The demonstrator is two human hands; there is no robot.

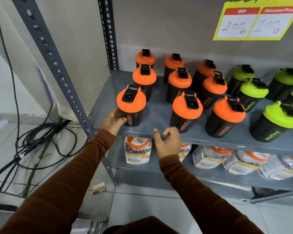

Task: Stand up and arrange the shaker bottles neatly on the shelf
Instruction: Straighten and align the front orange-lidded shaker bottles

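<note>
On the grey metal shelf (161, 108), nine orange-lidded black shaker bottles (187, 108) stand upright in three rows of three toward its left end, with green-lidded shaker bottles (276, 120) upright toward its right end. The left hand (112, 119) wraps the front-left orange-lidded bottle (131, 105) near the shelf's front-left corner. The right hand (167, 142) hovers loosely curled and empty at the front edge. Jars (137, 151) sit on the lower shelf (218, 178).
</note>
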